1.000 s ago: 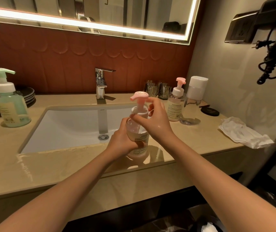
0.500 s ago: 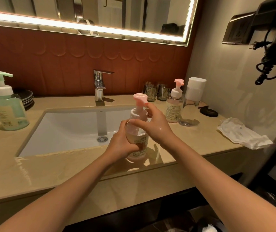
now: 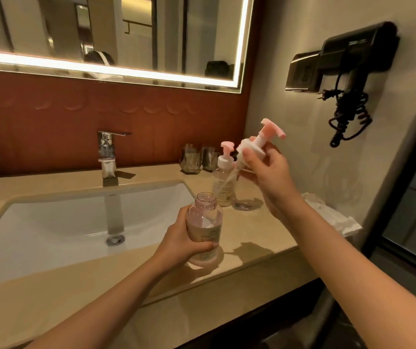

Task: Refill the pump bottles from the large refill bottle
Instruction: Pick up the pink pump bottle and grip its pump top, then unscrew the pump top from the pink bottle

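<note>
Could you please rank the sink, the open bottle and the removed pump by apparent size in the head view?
Largest first: sink; open bottle; removed pump. The bottle is nearer, so the last two are unsure.

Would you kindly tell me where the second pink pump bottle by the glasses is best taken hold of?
Probably around the cylindrical body of the second pump bottle, below its white collar, coming from the sink side: it stands upright, glasses crowd behind, and the right hand holds the removed pump to its right.
</note>
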A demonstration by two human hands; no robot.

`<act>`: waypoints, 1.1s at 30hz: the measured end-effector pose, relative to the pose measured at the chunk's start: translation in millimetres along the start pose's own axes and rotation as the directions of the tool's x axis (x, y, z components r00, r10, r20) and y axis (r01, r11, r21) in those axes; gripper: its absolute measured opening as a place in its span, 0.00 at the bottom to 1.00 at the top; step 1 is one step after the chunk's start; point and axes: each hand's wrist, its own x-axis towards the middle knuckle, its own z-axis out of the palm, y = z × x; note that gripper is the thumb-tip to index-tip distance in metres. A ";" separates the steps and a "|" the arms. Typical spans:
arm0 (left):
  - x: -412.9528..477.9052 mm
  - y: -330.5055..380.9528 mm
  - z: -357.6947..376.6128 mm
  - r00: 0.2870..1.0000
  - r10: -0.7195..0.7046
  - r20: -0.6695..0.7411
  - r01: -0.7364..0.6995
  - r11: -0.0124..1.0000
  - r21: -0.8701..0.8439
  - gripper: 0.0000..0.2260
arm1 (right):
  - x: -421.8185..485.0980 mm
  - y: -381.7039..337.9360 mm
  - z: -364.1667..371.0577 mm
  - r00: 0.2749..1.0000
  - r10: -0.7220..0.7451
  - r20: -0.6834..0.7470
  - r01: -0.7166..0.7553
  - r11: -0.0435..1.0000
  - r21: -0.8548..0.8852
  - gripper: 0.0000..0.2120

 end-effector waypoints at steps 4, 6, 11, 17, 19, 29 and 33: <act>20.2 5.2 25.2 0.999 0.020 0.041 -0.020 1.000 -0.005 0.37 | 14.4 3.1 -49.2 0.977 0.002 -0.214 0.009 0.999 0.052 0.11; 31.2 7.5 38.1 0.997 0.031 0.065 -0.030 0.999 -0.022 0.37 | 20.8 15.2 -72.1 0.961 0.007 -0.275 -0.009 1.000 -0.005 0.12; 64.0 8.3 67.4 0.996 0.044 0.072 -0.044 0.999 -0.008 0.37 | 31.8 78.6 -105.4 0.937 0.233 -0.262 -0.293 0.929 -0.224 0.17; 101.1 9.5 95.3 0.993 0.056 0.101 -0.060 0.997 0.041 0.36 | 46.4 138.2 -117.0 0.847 0.398 -0.352 -0.514 0.783 -0.350 0.12; 109.1 8.8 100.2 0.994 0.060 0.089 -0.065 0.996 0.059 0.37 | 50.5 149.9 -116.1 0.832 0.425 -0.357 -0.545 0.749 -0.378 0.14; 108.2 -1.7 75.7 0.978 0.197 -0.067 -0.189 0.976 0.109 0.21 | 59.1 166.2 -106.9 0.883 0.361 -0.299 -0.469 0.678 -0.566 0.14; 127.8 -8.8 56.4 0.924 0.105 -0.368 -0.086 0.994 0.066 0.19 | 55.4 161.2 -99.4 0.915 0.262 -0.308 -0.404 0.631 -0.662 0.22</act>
